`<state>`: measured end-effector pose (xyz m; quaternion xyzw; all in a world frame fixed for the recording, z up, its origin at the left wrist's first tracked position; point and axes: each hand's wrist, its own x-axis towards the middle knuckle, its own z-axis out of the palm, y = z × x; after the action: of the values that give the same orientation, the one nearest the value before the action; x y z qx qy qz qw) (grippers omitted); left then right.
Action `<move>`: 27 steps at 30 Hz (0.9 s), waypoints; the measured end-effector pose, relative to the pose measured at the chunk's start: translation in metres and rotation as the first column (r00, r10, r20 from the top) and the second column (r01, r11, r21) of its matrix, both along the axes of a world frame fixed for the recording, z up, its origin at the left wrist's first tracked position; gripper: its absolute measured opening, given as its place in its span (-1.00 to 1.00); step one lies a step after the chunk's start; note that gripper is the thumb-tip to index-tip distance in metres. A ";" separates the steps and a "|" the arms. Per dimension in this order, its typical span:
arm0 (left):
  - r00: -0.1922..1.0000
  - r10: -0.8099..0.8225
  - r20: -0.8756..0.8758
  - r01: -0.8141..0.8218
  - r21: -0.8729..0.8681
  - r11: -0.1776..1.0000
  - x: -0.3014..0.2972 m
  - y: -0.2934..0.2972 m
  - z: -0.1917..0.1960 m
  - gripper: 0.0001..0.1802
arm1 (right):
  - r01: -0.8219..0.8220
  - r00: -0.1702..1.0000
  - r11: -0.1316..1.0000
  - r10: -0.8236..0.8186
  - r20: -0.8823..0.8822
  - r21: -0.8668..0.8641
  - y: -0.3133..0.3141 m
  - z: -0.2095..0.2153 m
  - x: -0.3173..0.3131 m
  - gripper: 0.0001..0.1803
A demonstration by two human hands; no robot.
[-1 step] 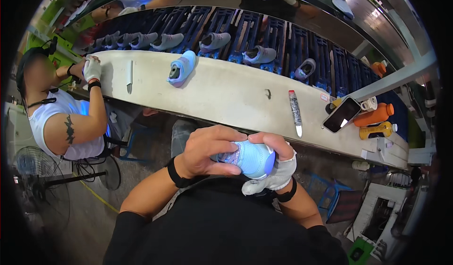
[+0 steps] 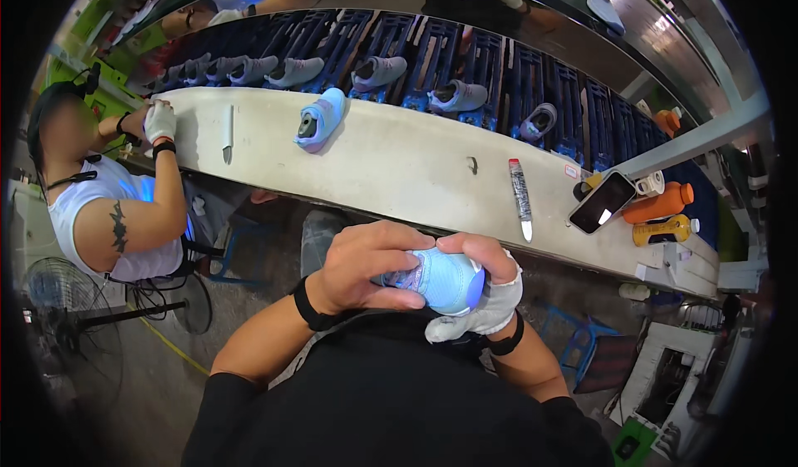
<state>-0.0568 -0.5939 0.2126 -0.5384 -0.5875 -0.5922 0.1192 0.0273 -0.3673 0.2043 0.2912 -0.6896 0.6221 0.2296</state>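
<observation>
A light blue sneaker (image 2: 453, 282) is held in front of my chest, with its pale purple toe toward the right. My bare left hand (image 2: 370, 263) is closed around its left part, fingers over the top near the laces. My right hand (image 2: 497, 294), in a white glove that leaves some fingers bare, grips the toe end from the right. Both thumbs and fingertips almost meet at the shoe's far side. The sole and the palms are hidden. Beyond my hands, another light blue sneaker (image 2: 321, 121) stands on the long pale worktable (image 2: 391, 163).
A wrapped knife-like tool (image 2: 519, 199), a phone (image 2: 602, 202) and an orange bottle (image 2: 661, 203) lie on the table's right. Behind it runs a blue-slatted conveyor (image 2: 424, 61) carrying several shoes. A co-worker (image 2: 125, 209) sits at the left near a fan (image 2: 66, 301). A stool (image 2: 594, 350) stands at right.
The co-worker's gloved hand and arm have shifted slightly left. My hands and the sneaker have not visibly moved.
</observation>
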 end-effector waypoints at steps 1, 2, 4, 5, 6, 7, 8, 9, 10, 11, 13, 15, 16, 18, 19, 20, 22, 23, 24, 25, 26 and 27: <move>1.000 0.030 -0.007 -0.031 -0.016 0.999 0.000 -0.003 -0.002 -0.35 | -0.015 1.000 1.000 0.015 -0.005 0.026 0.000 0.003 -0.003 0.18; 0.998 0.061 -0.013 -0.062 -0.032 0.998 0.001 -0.008 -0.003 -0.36 | -0.030 0.999 0.998 0.031 -0.009 0.051 0.000 0.004 -0.005 0.14; 0.993 0.120 -0.011 -0.121 -0.092 0.988 0.000 -0.009 0.003 -0.36 | -0.077 0.997 0.988 0.073 0.041 0.130 0.009 0.008 -0.010 0.04; 0.987 0.158 0.011 -0.155 -0.146 0.977 0.006 -0.016 0.004 -0.35 | -0.095 0.994 0.980 0.085 0.062 0.173 0.014 0.009 -0.011 0.00; 0.985 0.175 0.012 -0.170 -0.168 0.971 0.001 -0.013 0.005 -0.34 | -0.087 0.994 0.983 0.075 0.080 0.163 0.018 0.011 -0.013 -0.08; 0.972 0.226 0.059 -0.221 -0.088 0.971 -0.005 -0.005 0.003 -0.37 | -0.029 0.996 0.983 0.013 0.087 0.183 0.027 0.009 -0.016 -0.06; 0.957 0.267 0.116 -0.267 -0.016 0.963 -0.011 0.001 -0.001 -0.41 | 0.030 0.995 0.981 -0.048 0.091 0.193 0.041 0.014 -0.021 -0.05; 0.923 0.326 0.203 -0.344 0.060 0.937 -0.019 0.008 -0.009 -0.47 | 0.151 0.976 0.959 -0.183 0.117 0.240 0.058 0.036 -0.022 -0.10; 0.874 0.384 0.297 -0.430 0.108 0.896 -0.027 0.011 -0.019 -0.52 | 0.359 0.933 0.895 -0.352 -0.073 0.266 0.074 0.053 -0.033 -0.16; 0.860 0.395 0.322 -0.432 0.048 0.901 -0.037 0.009 -0.029 -0.57 | 0.603 0.797 0.744 -0.554 -0.239 0.287 0.091 0.083 -0.041 -0.25; 0.814 0.457 0.358 -0.449 -0.110 0.887 -0.056 0.005 -0.046 -0.65 | 0.791 0.509 0.607 -0.717 -0.476 -0.068 0.130 0.136 -0.079 -0.37; 0.791 0.422 0.442 -0.367 -0.209 0.907 -0.071 0.021 -0.055 -0.68 | 0.835 0.112 0.422 -0.759 -0.641 -0.354 0.167 0.218 -0.121 -0.42; 0.800 0.401 0.447 -0.308 -0.267 0.913 -0.080 0.027 -0.059 -0.68 | 0.819 0.152 0.468 -0.735 -0.661 -0.332 0.191 0.261 -0.138 -0.43; 0.808 0.425 0.408 -0.288 -0.356 0.889 -0.095 0.040 -0.073 -0.70 | 0.929 0.045 0.254 -0.800 -0.598 -0.270 0.216 0.333 -0.174 -0.38; 0.813 0.419 0.404 -0.253 -0.403 0.879 -0.100 0.048 -0.079 -0.70 | 0.982 -0.090 0.025 -0.807 -0.584 -0.187 0.229 0.364 -0.185 -0.40; 0.812 0.427 0.398 -0.225 -0.461 0.859 -0.105 0.051 -0.089 -0.71 | 0.976 -0.215 -0.198 -0.792 -0.572 -0.093 0.238 0.379 -0.196 -0.41; 0.786 0.467 0.406 -0.286 -0.431 0.856 -0.112 0.058 -0.116 -0.74 | 0.997 -0.017 0.017 -0.884 -0.467 -0.069 0.252 0.368 -0.209 -0.48; 0.762 0.501 0.410 -0.326 -0.426 0.844 -0.114 0.062 -0.125 -0.75 | 0.986 0.077 0.135 -0.892 -0.446 -0.099 0.261 0.360 -0.217 -0.52; 0.719 0.552 0.422 -0.369 -0.441 0.818 -0.108 0.057 -0.135 -0.75 | 0.934 0.306 0.354 -0.870 -0.386 -0.058 0.230 0.323 -0.217 -0.60; 0.732 0.576 0.363 -0.398 -0.459 0.795 -0.105 0.053 -0.136 -0.76 | 0.881 0.454 0.473 -0.834 -0.314 0.020 0.196 0.275 -0.213 -0.70; 0.726 0.570 0.385 -0.379 -0.468 0.798 -0.103 0.051 -0.135 -0.77 | 0.801 0.597 0.521 -0.733 -0.327 0.293 0.180 0.231 -0.199 -0.74; 0.716 0.574 0.398 -0.373 -0.477 0.796 -0.104 0.046 -0.135 -0.77 | 0.654 0.739 0.538 -0.604 -0.298 0.531 0.163 0.185 -0.187 -0.78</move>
<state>-0.1610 -0.5481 0.0775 -0.1963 -0.8155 -0.5445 0.0032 -0.1595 -0.2045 0.3894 0.1050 -0.8984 0.2310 0.3585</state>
